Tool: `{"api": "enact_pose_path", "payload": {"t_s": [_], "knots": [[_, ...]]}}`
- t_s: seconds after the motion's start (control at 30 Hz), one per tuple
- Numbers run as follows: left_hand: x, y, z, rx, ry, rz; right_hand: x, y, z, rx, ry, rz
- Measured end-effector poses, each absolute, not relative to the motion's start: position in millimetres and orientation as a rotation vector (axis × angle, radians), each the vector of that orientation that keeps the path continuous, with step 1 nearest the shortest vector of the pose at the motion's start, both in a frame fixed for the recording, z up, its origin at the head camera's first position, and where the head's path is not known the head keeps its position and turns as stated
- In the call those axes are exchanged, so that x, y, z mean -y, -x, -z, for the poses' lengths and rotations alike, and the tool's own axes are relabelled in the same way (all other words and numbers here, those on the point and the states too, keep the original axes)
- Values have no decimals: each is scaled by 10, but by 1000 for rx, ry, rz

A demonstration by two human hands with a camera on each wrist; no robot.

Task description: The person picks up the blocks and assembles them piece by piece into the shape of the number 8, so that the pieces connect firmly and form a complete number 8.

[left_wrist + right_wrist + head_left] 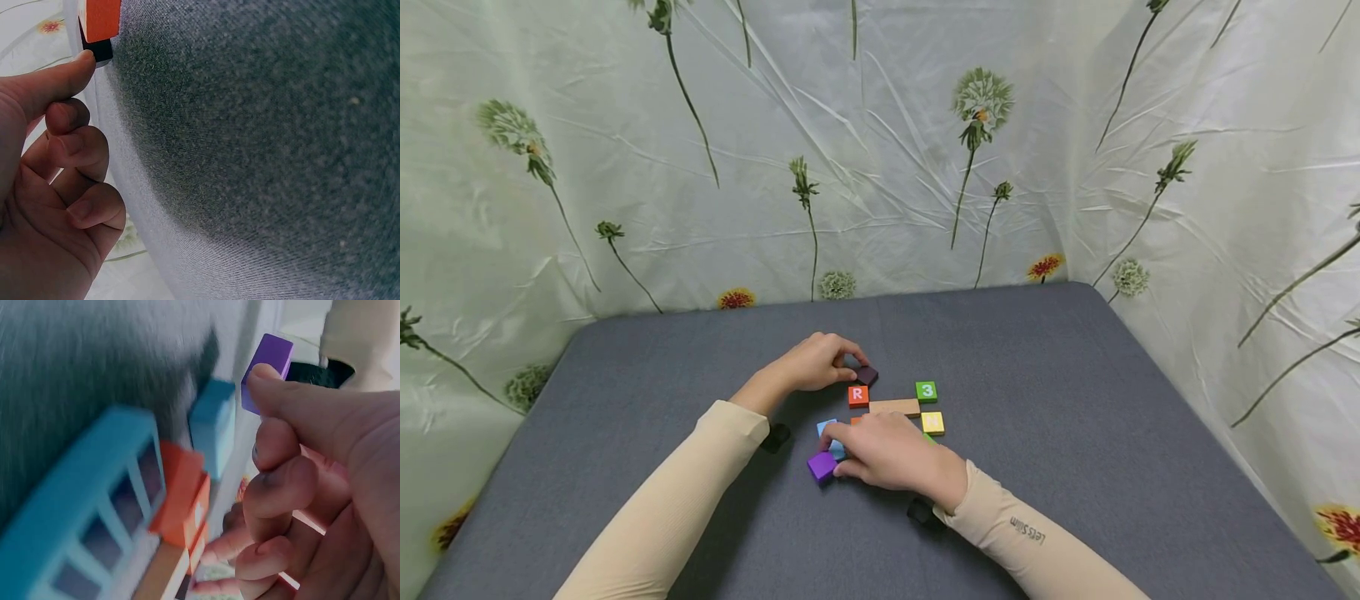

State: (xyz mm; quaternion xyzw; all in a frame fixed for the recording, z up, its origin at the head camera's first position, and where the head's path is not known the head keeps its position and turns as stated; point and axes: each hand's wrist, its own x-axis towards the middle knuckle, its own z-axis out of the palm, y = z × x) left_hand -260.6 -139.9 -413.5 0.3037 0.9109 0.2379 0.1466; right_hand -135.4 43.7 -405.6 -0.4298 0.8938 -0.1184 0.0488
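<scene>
My left hand (pixel 822 362) pinches a dark block (pixel 867 376) behind a red tile (pixel 858 396) marked R. In the left wrist view its thumb presses the dark block (pixel 100 50), beside the orange-red side of the tile (pixel 103 20). Thumb and finger of my right hand (pixel 891 451) hold a purple block (pixel 822 467), tilted and in front of the other pieces. That purple block (pixel 269 359) stands apart from a light blue block (pixel 212 428) in the right wrist view. My right hand partly hides the pieces beneath it.
A plain wooden block (pixel 895 407) lies mid-group, with a green tile (pixel 927 391) marked 3 and a yellow tile (pixel 932 423) at its right. A blue piece with dark openings (pixel 81 519) is close to the right wrist camera. Patterned fabric (pixel 880 167) hangs behind the grey table (pixel 1075 400).
</scene>
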Motion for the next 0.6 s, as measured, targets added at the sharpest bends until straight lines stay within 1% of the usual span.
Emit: {"api": "enact_pose_path", "payload": {"t_s": [0.2,0.5,0.6], "knots": [[1400,2601,4128,-2618,-870,-685,-565,1420,3983,-2742,1332,428],[1404,2599,4140,-2628,-877,-685,-781,1535,3869,-2679,1255,610],[1401,2601,4142,-2629,-877,-680,-867,1600,3830,-2690,1169,611]]}}
